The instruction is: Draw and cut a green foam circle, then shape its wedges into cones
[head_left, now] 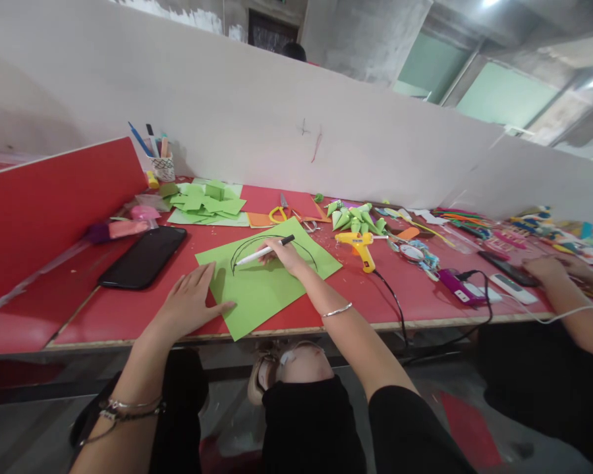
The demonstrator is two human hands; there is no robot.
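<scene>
A light green paper sheet [261, 289] lies on the red table [128, 309], with a black curved line drawn across its top. My right hand [282, 255] is closed round a white marker [263, 252] whose tip touches the paper at the left end of the curve. My left hand [190, 299] rests flat with fingers spread, pressing the sheet's left edge down.
A black phone [143, 257] lies to the left. Green paper pieces [205, 201], scissors [282, 212], green paper cones [353, 217] and a yellow glue gun [360, 247] sit behind the sheet. A pen cup [162, 166] stands by the white partition. Another person's arm [563, 283] works at the right.
</scene>
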